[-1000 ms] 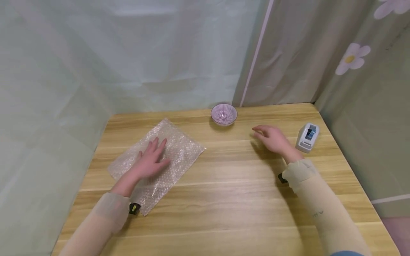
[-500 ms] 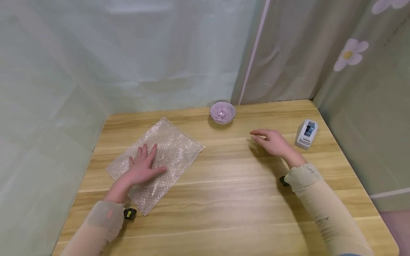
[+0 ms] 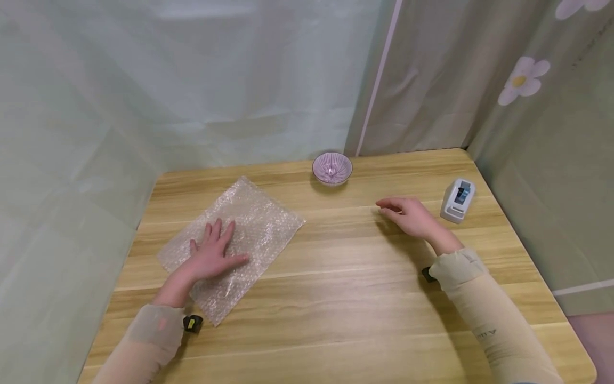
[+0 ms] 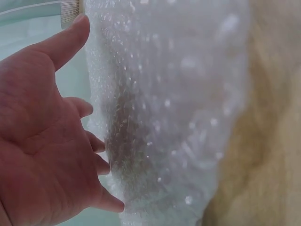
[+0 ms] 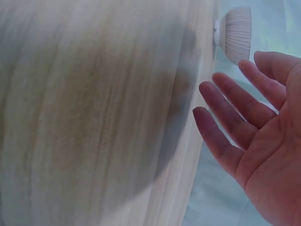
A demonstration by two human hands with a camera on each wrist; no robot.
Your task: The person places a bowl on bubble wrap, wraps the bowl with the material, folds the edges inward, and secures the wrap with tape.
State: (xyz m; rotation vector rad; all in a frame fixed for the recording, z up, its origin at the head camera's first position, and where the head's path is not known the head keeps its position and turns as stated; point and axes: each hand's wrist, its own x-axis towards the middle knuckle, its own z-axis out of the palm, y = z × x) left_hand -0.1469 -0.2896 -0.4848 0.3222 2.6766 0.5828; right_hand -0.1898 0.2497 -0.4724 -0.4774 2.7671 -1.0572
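A sheet of bubble wrap (image 3: 259, 218) lies flat and slanted on the left of the table. Over its lower left part my left hand (image 3: 211, 258) is spread, fingers apart and holding nothing; in the left wrist view its fingertips come close to the bubble wrap (image 4: 169, 103). My right hand (image 3: 408, 216) hovers over the right half of the table, fingers loosely bent, palm bare in the right wrist view. Beyond it, near the back edge, stands a small purple striped bowl (image 3: 332, 168). A white tape dispenser (image 3: 458, 200) sits just right of the right hand.
The wooden table (image 3: 326, 320) has its back edge against a pale curtain (image 3: 249, 80). A grey-green curtain with flowers (image 3: 566, 176) hangs along the right side. Small black devices are strapped at both wrists.
My left hand has drawn back toward the lower left over the bubble wrap. The right hand has shifted slightly toward me. The bowl, bubble wrap and tape dispenser stay in place.
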